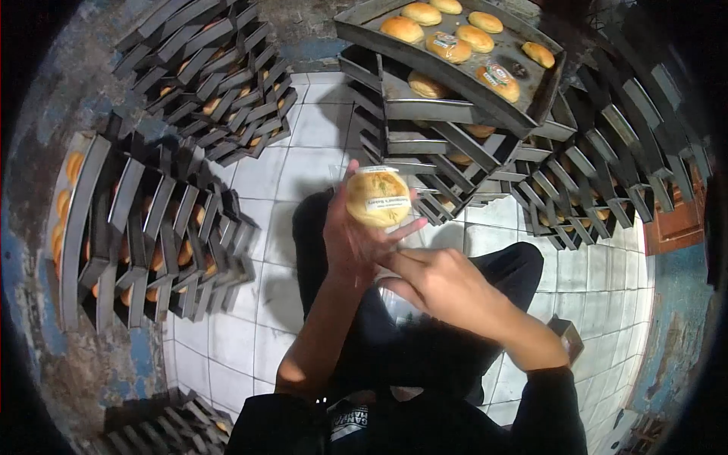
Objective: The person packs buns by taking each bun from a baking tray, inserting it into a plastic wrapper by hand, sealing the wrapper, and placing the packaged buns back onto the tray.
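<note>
A round golden bun [377, 206] in a clear plastic bag with a printed white label rests in my left hand [349, 241], its palm turned up and fingers curled around it. Just below the bun, my right hand [447, 284] has its fingers pressed together against the loose end of the plastic bag, close to my left palm. The fingertips of the right hand are partly hidden. More clear plastic [398, 305] lies on my lap beneath the right hand.
A metal tray [542, 83] on a stack at the upper right holds several buns, including a bagged, labelled bun [498, 82]. Stacked bun trays [114, 227] stand at left, with another stack [212, 83] behind and more trays [599, 167] at right. White floor tiles [262, 174] lie between.
</note>
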The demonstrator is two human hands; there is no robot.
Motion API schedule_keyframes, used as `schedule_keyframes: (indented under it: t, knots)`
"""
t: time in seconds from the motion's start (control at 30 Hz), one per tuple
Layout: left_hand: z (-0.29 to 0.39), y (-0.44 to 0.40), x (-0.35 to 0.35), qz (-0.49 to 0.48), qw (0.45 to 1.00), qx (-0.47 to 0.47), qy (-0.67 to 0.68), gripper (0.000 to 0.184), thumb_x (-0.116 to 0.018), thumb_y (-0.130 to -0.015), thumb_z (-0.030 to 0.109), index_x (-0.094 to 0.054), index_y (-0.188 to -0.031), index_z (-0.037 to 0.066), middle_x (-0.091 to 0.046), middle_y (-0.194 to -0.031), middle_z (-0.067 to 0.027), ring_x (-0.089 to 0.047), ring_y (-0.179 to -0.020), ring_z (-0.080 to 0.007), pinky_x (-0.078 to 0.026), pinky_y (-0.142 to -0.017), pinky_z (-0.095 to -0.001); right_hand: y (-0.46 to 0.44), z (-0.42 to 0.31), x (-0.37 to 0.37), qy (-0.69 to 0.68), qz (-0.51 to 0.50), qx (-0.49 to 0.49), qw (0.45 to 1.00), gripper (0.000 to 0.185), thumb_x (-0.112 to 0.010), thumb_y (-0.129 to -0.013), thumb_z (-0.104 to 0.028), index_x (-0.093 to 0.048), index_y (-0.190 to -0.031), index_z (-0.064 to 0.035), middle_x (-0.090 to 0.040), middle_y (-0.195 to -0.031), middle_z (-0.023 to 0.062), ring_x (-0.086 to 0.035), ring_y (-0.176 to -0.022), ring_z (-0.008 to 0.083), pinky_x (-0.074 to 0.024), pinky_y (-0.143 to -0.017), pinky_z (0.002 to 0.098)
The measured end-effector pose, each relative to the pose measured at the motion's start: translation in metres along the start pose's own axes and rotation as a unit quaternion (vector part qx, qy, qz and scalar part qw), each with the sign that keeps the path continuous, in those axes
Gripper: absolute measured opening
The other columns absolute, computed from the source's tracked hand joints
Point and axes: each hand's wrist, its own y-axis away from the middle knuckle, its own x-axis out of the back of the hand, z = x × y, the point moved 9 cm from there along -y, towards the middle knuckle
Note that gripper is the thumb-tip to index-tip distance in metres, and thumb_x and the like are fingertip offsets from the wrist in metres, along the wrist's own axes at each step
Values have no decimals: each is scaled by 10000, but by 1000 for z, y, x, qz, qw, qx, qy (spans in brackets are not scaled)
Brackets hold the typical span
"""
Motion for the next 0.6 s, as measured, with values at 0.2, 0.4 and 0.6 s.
schedule_keyframes:
  t: [0.2,0.4,0.6]
  knots:
    - [11,1,9,81,994,-52,-54,602,-508,-1100,466,-306,-1649,324,-506,-1495,-177,-524,-1388,-481,-422,-1083,-788,-1,4,-10,-24,77,-32,996,284,-767,-931,-151,-694,-1167,-11,-741,-932,189,-740,-809,376,-601,-729,444]
    - [27,-1,20,79,994,-41,-64,586,-496,-1101,460,-339,-1631,266,-559,-1458,-158,-568,-1346,-463,-425,-1087,-778,9,-7,-28,-212,-49,35,975,348,-804,-911,-228,-667,-1156,-22,-752,-978,149,-754,-976,285,-605,-799,374]
    - [65,21,37,45,997,-56,-25,659,-492,-1063,574,-381,-1610,223,-592,-1432,-179,-583,-1349,-433,-482,-1072,-726,-3,21,23,-107,178,-25,978,266,-861,-812,-97,-749,-1052,-75,-687,-1053,81,-693,-950,272,-572,-818,376]
